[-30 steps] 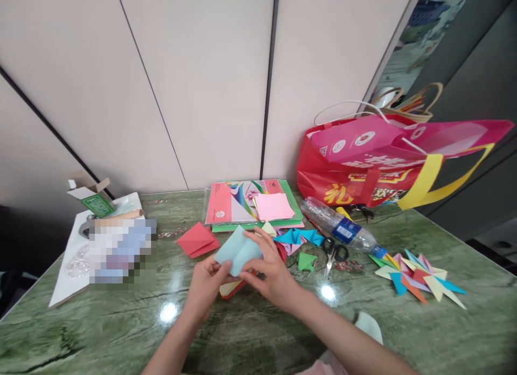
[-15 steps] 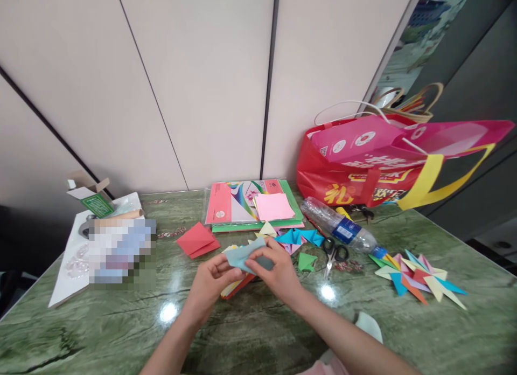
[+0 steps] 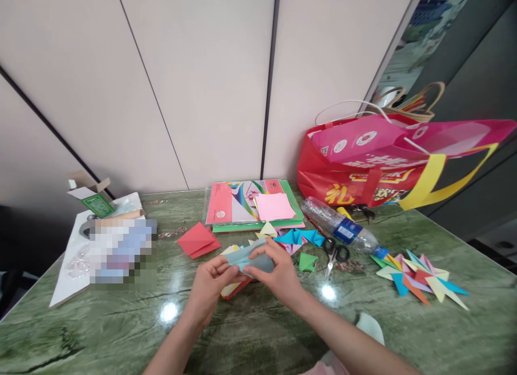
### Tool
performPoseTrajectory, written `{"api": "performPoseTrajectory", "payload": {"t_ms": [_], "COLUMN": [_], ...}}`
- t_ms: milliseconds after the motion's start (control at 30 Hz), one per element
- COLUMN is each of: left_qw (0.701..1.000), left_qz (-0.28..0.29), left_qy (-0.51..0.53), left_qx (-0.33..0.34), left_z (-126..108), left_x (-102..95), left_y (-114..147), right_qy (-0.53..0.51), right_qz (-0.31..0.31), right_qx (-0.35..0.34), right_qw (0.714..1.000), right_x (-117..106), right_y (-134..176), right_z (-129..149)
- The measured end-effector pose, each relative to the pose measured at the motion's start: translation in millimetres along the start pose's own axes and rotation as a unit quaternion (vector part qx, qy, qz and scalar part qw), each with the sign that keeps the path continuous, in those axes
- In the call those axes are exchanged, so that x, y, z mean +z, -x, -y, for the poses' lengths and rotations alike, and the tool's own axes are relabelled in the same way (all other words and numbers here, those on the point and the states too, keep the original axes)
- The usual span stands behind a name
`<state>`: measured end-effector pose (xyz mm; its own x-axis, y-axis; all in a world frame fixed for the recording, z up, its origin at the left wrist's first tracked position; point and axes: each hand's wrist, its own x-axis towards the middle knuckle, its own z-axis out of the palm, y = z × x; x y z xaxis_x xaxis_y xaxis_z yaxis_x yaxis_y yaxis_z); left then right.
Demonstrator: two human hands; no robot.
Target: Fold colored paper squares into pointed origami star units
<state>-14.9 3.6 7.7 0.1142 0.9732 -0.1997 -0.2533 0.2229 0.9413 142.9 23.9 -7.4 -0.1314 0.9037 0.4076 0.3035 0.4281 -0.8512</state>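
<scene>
A light blue sheet of folding paper is held up between both hands above the table. My left hand pinches its left end, and my right hand grips the right part, thumb in front and fingers behind. The two thumbs are close together near the middle of the sheet, which looks partly folded. Below and behind it, a stack of coloured paper shows partly. Red folded paper rests to the left, and a small green folded piece lies right of my right hand.
Black-handled scissors and a plastic bottle lie to the right, near a multicoloured paper star. Paper packs with pink sheets sit at the back. A red bag stands against the wall. A white board lies left.
My right thumb has slid left along the light blue paper toward my left thumb. The sheet has flattened and tilted a little; both hands keep hold of it.
</scene>
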Motion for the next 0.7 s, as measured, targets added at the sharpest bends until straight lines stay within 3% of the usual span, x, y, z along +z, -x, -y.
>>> {"api": "performPoseTrajectory", "payload": {"t_ms": [700], "left_qw": [1.000], "left_qz": [-0.029], "left_qy": [-0.005], "left_qx": [-0.003], "left_z": [2.8], "left_x": [0.0], "left_y": [-0.6], "right_qy": [-0.024], "right_qz": [0.024], "right_qx": [0.025], "right_qw": [0.999], "right_x": [1.5], "right_y": [0.5], "right_z": [-1.2]}}
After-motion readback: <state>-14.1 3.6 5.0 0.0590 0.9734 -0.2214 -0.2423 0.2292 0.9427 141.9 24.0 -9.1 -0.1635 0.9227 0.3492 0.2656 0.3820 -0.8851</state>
